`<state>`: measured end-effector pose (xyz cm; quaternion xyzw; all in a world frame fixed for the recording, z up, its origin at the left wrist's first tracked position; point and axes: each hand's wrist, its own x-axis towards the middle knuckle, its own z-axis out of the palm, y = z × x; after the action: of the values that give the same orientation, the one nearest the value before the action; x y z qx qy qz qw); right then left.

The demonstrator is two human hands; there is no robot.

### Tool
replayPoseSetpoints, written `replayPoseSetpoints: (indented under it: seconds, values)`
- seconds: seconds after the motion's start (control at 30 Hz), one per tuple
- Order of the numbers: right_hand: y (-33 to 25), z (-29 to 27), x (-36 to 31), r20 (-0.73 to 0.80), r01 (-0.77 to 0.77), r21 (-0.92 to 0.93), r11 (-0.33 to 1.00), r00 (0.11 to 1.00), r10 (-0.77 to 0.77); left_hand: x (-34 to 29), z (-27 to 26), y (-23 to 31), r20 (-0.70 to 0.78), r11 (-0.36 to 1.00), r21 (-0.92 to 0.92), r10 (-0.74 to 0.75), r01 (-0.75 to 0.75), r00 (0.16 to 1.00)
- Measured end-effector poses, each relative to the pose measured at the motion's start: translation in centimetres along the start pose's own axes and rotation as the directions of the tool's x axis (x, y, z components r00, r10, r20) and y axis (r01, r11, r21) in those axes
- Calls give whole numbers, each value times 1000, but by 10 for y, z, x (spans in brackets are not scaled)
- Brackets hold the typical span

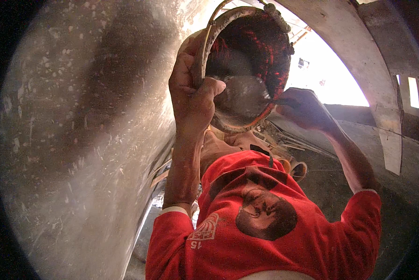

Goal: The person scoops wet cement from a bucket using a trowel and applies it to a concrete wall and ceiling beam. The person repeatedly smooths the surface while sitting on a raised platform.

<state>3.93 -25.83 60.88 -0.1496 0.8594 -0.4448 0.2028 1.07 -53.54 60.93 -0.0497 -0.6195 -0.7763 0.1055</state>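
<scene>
A worn bucket [244, 51] is held up with its open mouth toward me, its rim crusted with dried grey material. My left hand [193, 88] grips the left side of the rim, thumb hooked over the edge and fingers around the outside. Inside, a greyish patch [246, 95] shows low down, and reddish light glows through the right wall. My right hand [305, 108] is closed at the right edge of the bucket. Something thin and dark sticks out from its fingers into the bucket's mouth; its kind cannot be made out.
A grey, splattered plaster wall [83, 154] rises close on the left. Bright daylight comes through an opening [330, 65] behind the bucket, below a concrete beam [344, 32]. Wooden sticks [293, 140] and tube-like pieces [299, 169] lie beyond my red shirt.
</scene>
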Motion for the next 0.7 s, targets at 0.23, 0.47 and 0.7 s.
replayPoseSetpoints:
  seconds: [0.23, 0.47, 0.7]
  values:
    - [8, -10, -18, -198, 172, -734, 657, 871, -450, 4, -15, 12, 31, 998, -61, -11, 13, 999]
    - [-77, 6, -7, -51, 36, -826, 563, 989, -138, -3, -21, 8, 57, 993, 115, 16, -22, 998]
    - [-68, -35, -9, 4, 36, -922, 387, 997, -82, -8, -3, 6, -4, 976, 187, 112, -109, 994]
